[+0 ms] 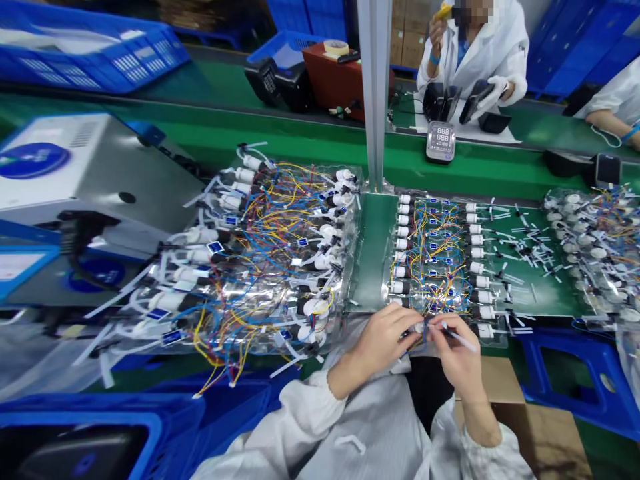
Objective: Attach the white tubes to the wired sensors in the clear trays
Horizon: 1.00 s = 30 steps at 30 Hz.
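White wired part (pixel 419 327) pinched in the left hand (pixel 383 341); right hand (pixel 457 357) grips its blue wire (pixel 425 335) and a white tie (pixel 465 343).

Part (pixel 419 327) pinched between left hand (pixel 385 341) and right hand (pixel 457 353): mostly hidden by fingers, too small to identify. Strip (pixel 463 341) gripped by right hand: near end hidden. Tray (pixel 597 257), sleeve (pixel 617 93) cut by right edge. Machine (pixel 75 180) cut by left edge. Display (pixel 441 139) digits unreadable.
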### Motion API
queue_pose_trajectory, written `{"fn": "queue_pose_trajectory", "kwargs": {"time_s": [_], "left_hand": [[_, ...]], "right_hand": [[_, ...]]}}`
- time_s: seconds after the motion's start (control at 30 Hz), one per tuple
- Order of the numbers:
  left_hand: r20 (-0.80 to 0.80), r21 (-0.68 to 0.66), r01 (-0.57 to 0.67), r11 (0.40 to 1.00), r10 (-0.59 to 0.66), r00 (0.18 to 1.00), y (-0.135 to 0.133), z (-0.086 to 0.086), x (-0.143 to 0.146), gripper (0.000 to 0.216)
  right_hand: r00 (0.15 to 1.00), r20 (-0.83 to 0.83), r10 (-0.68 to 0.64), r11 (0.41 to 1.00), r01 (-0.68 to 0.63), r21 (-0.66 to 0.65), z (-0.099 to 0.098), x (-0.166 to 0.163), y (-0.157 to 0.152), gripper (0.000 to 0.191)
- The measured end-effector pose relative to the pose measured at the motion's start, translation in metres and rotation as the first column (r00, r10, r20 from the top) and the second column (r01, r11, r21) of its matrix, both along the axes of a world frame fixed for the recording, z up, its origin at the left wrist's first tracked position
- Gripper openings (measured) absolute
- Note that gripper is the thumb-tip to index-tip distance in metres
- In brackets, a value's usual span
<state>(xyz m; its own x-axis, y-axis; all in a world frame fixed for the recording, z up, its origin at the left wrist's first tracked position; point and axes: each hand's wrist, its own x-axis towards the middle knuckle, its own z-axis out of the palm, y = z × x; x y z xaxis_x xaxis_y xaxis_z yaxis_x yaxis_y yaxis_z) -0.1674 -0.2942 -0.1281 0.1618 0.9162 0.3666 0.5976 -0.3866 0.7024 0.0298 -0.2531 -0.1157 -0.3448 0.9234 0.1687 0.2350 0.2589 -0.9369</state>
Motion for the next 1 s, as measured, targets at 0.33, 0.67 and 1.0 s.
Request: {"fn": "queue_pose_trajectory", "kwargs": {"time_s": [0.33, 0.67, 1.0], "left_hand": [[-0.043, -0.005, -0.007, 1.0, 0.006, 0.999, -0.004, -0.003, -0.003, 0.027], [-0.053, 0.002, -0.011, 1.0, 0.011, 0.999, -0.005, -0.005, -0.003, 0.026], [-0.073, 0.036, -0.021, 0.999, 0.023, 0.997, -0.005, -0.007, -0.004, 0.021]], "right_hand": [[0.993, 0.08, 0.084, 0.994, -0.089, 0.065, 0.0, -0.005, 0.003, 0.008], [0.996, 0.089, 0.017, 1.0, -0.015, -0.023, -0.01, -0.005, -0.003, 0.005], [0.998, 0.042, -0.042, 0.999, 0.042, -0.006, -0.005, -0.007, -0.002, 0.002]]}}
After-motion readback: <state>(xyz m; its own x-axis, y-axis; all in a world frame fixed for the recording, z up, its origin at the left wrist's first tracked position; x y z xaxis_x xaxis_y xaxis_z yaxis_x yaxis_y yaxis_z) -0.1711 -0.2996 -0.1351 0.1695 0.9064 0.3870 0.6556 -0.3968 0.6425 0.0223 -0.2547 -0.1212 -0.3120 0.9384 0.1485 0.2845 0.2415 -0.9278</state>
